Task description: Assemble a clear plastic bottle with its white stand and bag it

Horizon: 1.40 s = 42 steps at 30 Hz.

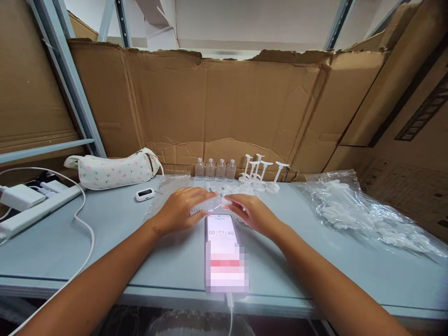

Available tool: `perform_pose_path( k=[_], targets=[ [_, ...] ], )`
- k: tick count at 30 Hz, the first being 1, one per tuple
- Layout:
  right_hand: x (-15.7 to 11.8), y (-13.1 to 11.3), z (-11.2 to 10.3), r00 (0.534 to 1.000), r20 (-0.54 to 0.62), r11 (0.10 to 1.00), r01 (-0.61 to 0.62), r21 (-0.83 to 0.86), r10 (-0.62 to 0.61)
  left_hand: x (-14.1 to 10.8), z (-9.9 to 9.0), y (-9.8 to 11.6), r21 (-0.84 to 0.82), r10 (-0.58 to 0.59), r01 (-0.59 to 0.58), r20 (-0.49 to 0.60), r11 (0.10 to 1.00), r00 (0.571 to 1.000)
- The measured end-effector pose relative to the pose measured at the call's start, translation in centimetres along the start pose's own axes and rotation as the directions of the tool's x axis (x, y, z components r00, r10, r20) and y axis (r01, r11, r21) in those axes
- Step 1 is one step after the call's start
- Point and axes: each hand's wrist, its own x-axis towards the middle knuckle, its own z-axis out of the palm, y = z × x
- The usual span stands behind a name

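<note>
Above the phone, my left hand [182,208] is closed round a clear plastic bottle [207,205] lying on its side, its neck toward the right. The fingertips of my right hand [249,210] pinch a small white piece [226,201] at the bottle's neck. Just behind the hands, small white and clear parts [241,189] lie in a loose pile. Several clear bottles [209,169] stand upright in a row against the cardboard. White pump-like pieces [257,171] with long stems stand to their right.
A phone [224,252] showing a timer lies in front of the hands, its cable running off the front edge. Left are a floral pouch [115,171], a small white device [144,194] and a power strip [38,212]. A clear bag of white parts [357,210] lies right.
</note>
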Motion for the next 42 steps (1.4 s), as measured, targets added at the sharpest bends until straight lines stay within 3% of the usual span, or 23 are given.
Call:
perform_pose_path(
  k=[6, 13, 15, 19, 24, 30, 32, 37, 42],
  targets=[
    [0.3, -0.5, -0.3, 0.990, 0.132, 0.996, -0.061, 0.059, 0.053, -0.3, 0.1, -0.1, 0.111, 0.056, -0.054, -0.022, 0.992, 0.998],
    [0.3, -1.0, 0.1, 0.952, 0.269, 0.880, -0.248, 0.404, 0.145, -0.2, -0.8, -0.5, 0.189, 0.200, -0.180, -0.091, 0.965, 0.976],
    [0.3, -1.2, 0.2, 0.955, 0.256, 0.905, -0.234, 0.355, 0.147, -0.1, -1.1, -0.5, 0.185, 0.206, -0.188, -0.082, 0.965, 0.975],
    [0.2, -1.2, 0.4, 0.975, 0.185, 0.986, -0.143, 0.088, 0.125, -0.2, -1.5, -0.4, 0.149, 0.164, -0.160, -0.016, 0.976, 0.986],
    [0.0, -1.0, 0.7, 0.987, 0.156, 0.994, -0.026, -0.109, 0.042, -0.2, -1.2, -0.3, 0.074, 0.088, -0.091, 0.047, 0.993, 0.995],
    [0.0, -1.1, 0.3, 0.999, 0.027, 0.995, 0.028, -0.093, -0.025, 0.1, -1.2, 0.1, -0.138, -0.004, 0.005, 0.008, 0.990, 1.000],
    [0.1, -1.1, 0.1, 0.999, 0.048, 0.999, 0.018, -0.045, -0.016, 0.1, -1.3, 0.2, -0.160, 0.006, -0.001, 0.028, 0.987, 1.000],
    [0.3, -1.0, -0.2, 0.976, 0.202, 0.988, -0.102, 0.116, 0.077, -0.1, -1.0, 0.1, 0.017, 0.065, -0.065, 0.005, 0.998, 0.998],
    [0.2, -1.1, -0.2, 0.975, 0.201, 0.988, -0.116, 0.098, 0.095, -0.2, -0.6, 0.1, 0.201, 0.167, -0.154, -0.048, 0.967, 0.985]
  ],
)
